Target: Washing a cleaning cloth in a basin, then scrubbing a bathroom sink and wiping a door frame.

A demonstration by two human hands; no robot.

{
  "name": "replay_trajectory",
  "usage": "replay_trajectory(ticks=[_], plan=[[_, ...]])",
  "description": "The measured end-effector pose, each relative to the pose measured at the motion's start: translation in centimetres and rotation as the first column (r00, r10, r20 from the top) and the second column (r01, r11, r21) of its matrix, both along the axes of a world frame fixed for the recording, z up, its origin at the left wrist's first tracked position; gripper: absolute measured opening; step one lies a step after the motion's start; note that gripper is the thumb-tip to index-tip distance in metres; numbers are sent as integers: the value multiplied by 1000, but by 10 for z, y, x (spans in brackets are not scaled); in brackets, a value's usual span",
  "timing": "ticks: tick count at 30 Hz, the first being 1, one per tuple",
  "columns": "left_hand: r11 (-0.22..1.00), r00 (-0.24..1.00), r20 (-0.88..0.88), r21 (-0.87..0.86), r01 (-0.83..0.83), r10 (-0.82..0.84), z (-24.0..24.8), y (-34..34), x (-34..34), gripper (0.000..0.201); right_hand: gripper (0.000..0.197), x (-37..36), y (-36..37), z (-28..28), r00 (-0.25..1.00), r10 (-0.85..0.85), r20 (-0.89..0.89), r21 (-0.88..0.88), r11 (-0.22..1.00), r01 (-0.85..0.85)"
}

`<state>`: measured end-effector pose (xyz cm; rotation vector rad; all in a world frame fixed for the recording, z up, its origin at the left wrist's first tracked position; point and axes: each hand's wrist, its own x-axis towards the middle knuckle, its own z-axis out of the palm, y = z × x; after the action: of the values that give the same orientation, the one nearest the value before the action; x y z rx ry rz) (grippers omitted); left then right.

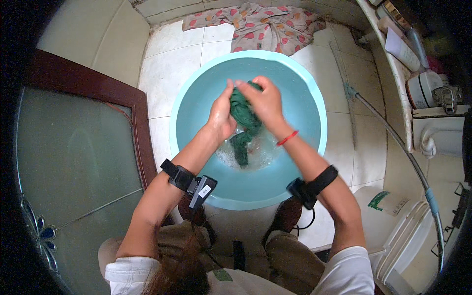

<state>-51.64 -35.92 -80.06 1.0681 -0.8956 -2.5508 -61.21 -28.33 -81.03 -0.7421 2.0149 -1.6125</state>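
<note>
A wet, bunched dark green cloth point(244, 110) hangs between my hands over a large light blue basin point(191, 88). My right hand point(267, 101) is closed round its upper part, with a red band at the wrist. On the cloth's left side, my left hand point(222, 112) presses against it with the fingers pointing up. The cloth's lower end dangles at the soapy water point(255, 156) in the bottom of the basin. Some of the fingers are smeared by motion.
A patterned cloth point(275, 27) lies on the tiled floor beyond the basin. At left is a brown-framed glass door point(78, 142). A hose point(393, 132), a white bucket point(393, 221) and a shelf with tubes and jars point(400, 49) line the right side.
</note>
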Motion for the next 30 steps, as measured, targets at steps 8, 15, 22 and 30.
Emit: replay_trajectory(ticks=[8,15,22,30], plan=[[963,986,40,213,-165,160,-39,22,12,32,32,48,-3,-6,986,-118,-119,240,960,144],[884,667,-700,110,454,-255,-103,-69,61,36,28,116,-6,8,986,-163,-34,-114,981,158],[954,989,150,297,-38,-7,-16,44,11,34,38,15,7,-53,973,-14,229,223,974,-39],[948,989,146,-318,22,26,10,-36,-1,29,31,33,21,4,659,543,521,-157,819,-551]])
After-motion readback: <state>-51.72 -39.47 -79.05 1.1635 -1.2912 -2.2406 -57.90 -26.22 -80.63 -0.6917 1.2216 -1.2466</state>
